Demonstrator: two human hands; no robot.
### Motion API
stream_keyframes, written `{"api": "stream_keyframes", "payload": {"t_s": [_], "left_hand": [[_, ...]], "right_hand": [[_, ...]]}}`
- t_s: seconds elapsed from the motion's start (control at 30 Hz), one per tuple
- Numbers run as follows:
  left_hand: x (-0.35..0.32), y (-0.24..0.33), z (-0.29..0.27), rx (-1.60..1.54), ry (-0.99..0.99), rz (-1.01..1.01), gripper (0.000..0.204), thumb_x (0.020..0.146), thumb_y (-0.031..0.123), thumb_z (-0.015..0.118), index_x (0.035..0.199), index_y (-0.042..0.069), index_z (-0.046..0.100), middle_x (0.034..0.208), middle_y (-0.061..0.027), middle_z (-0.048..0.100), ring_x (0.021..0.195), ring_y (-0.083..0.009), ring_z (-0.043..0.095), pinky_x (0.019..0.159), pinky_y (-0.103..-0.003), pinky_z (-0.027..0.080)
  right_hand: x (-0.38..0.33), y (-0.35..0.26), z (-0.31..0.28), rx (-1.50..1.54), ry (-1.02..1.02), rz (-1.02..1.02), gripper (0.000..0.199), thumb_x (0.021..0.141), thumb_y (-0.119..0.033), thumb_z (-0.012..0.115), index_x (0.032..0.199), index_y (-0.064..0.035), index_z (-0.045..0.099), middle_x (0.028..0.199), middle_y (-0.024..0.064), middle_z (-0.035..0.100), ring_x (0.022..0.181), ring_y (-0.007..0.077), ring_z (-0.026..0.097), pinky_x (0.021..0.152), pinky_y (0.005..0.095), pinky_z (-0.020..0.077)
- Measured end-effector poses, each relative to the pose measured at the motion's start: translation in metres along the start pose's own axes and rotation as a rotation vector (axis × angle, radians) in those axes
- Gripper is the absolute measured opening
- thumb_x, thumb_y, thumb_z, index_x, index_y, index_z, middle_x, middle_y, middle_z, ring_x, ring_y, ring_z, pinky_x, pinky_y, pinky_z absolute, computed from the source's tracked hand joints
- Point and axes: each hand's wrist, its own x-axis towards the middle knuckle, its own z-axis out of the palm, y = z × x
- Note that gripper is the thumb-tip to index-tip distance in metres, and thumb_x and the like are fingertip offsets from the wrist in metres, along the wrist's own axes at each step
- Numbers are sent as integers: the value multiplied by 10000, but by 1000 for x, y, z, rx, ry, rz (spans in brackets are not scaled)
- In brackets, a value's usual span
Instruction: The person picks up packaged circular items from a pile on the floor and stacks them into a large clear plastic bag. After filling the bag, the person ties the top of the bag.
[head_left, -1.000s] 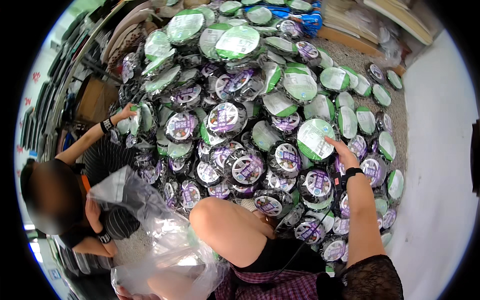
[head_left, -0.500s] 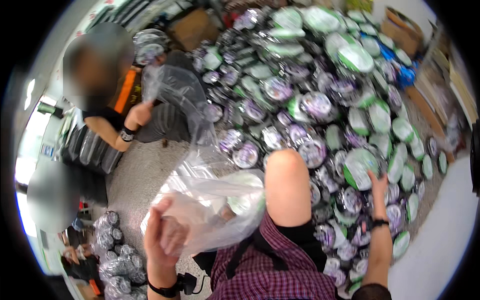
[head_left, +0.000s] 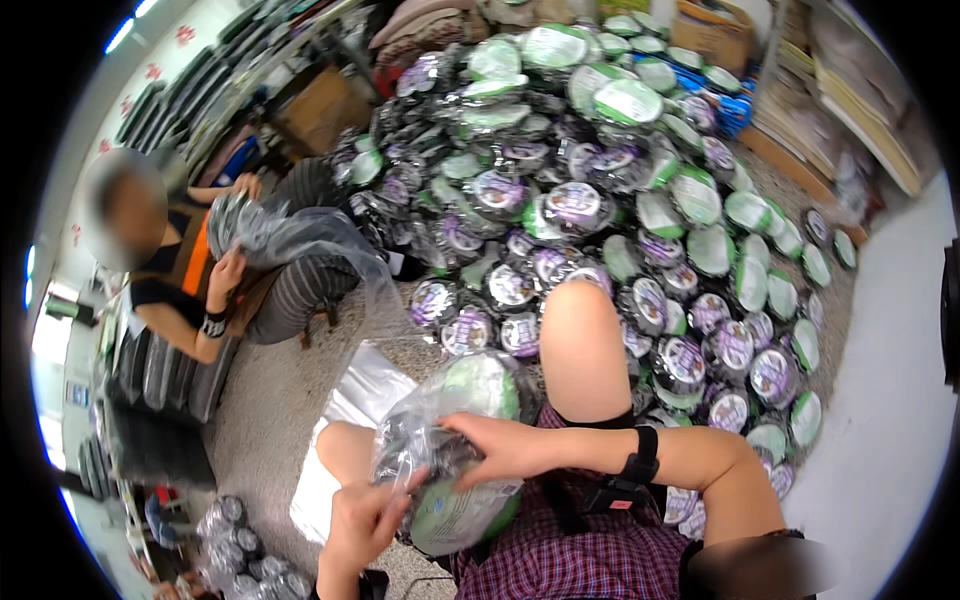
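Observation:
A clear plastic bag [head_left: 400,445] lies over my lap, bunched around several round flat packages in shiny wrap. One green-and-white round package [head_left: 480,385] shows at its far side, and another green one [head_left: 465,520] shows nearer me. My left hand [head_left: 370,520] is closed on the bag's near left edge. From the right my right hand [head_left: 500,445] reaches across, its fingers and thumb curled round the dark edge of a package at the bag; its fingertips are partly hidden by the film.
A large heap of round packages [head_left: 575,205], purple-labelled and green-backed, spreads ahead and right. Flat plastic bags [head_left: 345,430] lie beside my left knee. On the left, a seated co-worker [head_left: 210,290] handles a long clear bag [head_left: 300,235]. A white wall [head_left: 890,400] stands right.
My right hand has come from the heap to the bag in my lap, bringing a green round package. My left hand has moved down and right. The co-worker's hands have come together on their bag.

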Motion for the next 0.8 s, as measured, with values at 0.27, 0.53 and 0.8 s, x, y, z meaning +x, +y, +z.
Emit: {"api": "stream_keyframes", "payload": {"t_s": [0.27,0.53,0.8], "left_hand": [[14,66,55,-1563,210,-119,394,1002,309,340,1202,42,550,466,55,357,337,-67,357,305,-206,293],[79,-44,125,-184,1,-229,265,882,111,561,1134,121,642,597,-138,573,447,-195,485,471,-295,403],[120,-89,153,-237,30,-388,298,852,104,585,1136,164,651,550,-133,497,459,-231,485,489,-325,413]], "right_hand": [[-7,54,30,313,892,941,653,797,-192,707,1318,1,363,1223,174,515,1046,268,565,917,354,456],[-86,-11,-62,-192,188,-134,361,795,-167,703,1117,-34,612,1067,113,650,851,211,658,825,318,488],[-40,286,-289,-652,758,865,953,568,-471,827,1246,70,433,1246,238,501,1232,327,425,1063,383,254]]}}
